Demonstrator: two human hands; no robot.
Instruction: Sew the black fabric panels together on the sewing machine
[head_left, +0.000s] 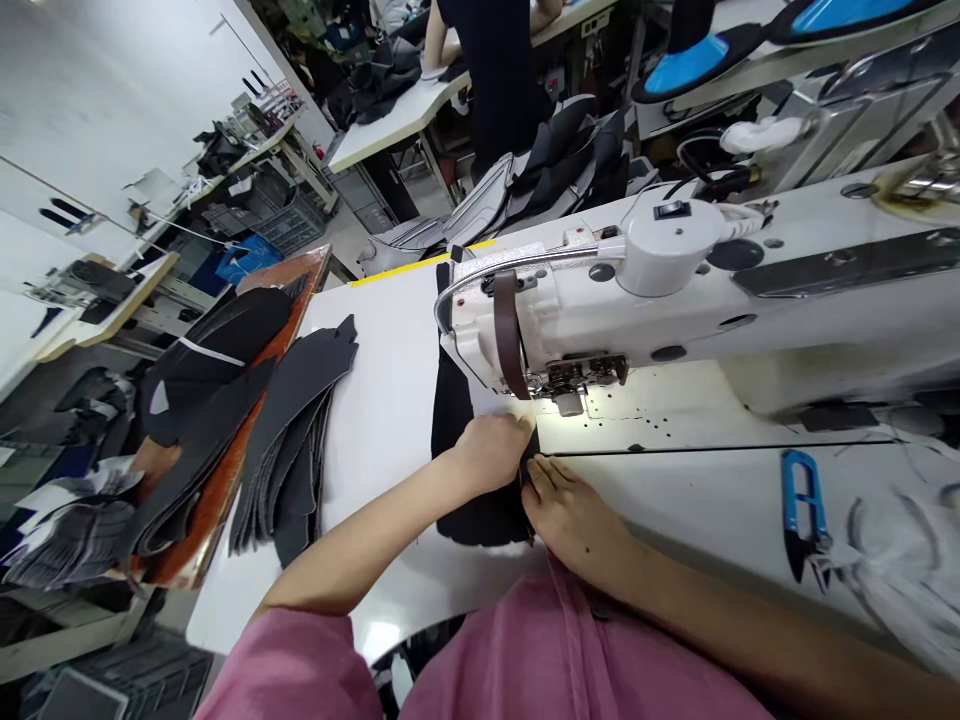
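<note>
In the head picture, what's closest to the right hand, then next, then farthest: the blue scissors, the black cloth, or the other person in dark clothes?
From the right hand:
1. Black cloth: right at its fingertips, on the left side.
2. Blue scissors: over on the right, on the table.
3. Other person: far back, past the sewing machine.

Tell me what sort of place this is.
Probably a sewing workshop: a large sewing machine stands at the worktable, a stack of dark cut pieces lies to its left, and another person is at a bench beyond.
</note>
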